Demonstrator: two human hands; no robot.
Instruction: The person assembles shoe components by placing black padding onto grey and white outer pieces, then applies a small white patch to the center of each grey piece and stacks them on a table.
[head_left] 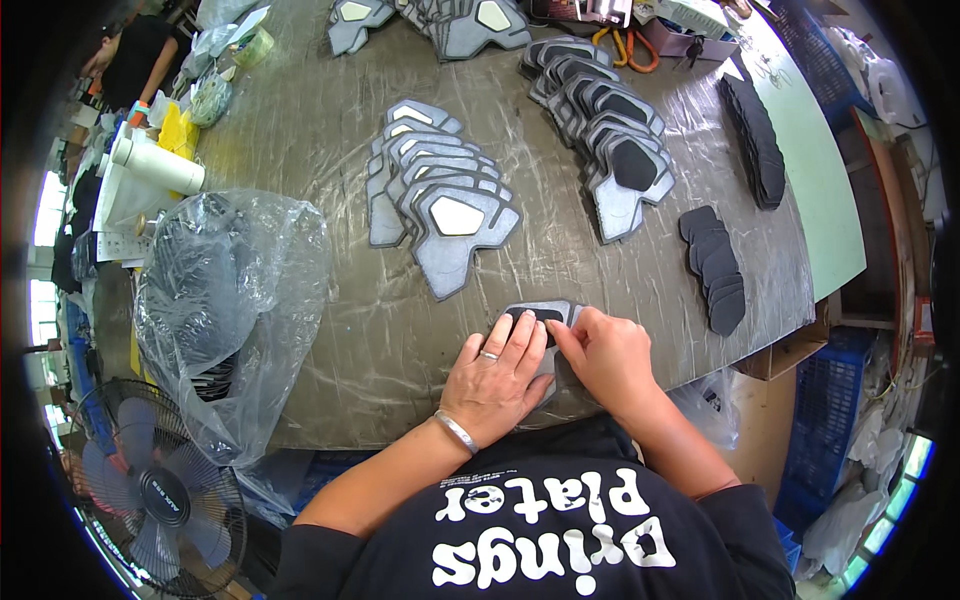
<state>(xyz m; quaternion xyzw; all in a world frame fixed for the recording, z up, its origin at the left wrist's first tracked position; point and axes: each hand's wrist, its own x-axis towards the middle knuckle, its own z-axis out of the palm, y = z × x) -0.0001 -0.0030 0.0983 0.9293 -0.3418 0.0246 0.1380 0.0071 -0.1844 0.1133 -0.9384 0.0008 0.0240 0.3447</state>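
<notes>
A grey, irregularly shaped panel with dark edges lies at the table's near edge, a black patch on its upper face. My left hand rests flat over the patch, fingers stretched out; a ring and a bracelet show on it. At the panel's right side my right hand is closed, the thumb against the patch's right end and the curled fingers at the panel's edge. Both hands cover much of the panel. Beyond them, a fanned stack of grey panels with white centres lies on the table.
Grey panels with black centres overlap at the right. Black patches lie in a row beyond my right hand, with a longer row behind. A clear plastic bag and a fan stand left. Another person is far left.
</notes>
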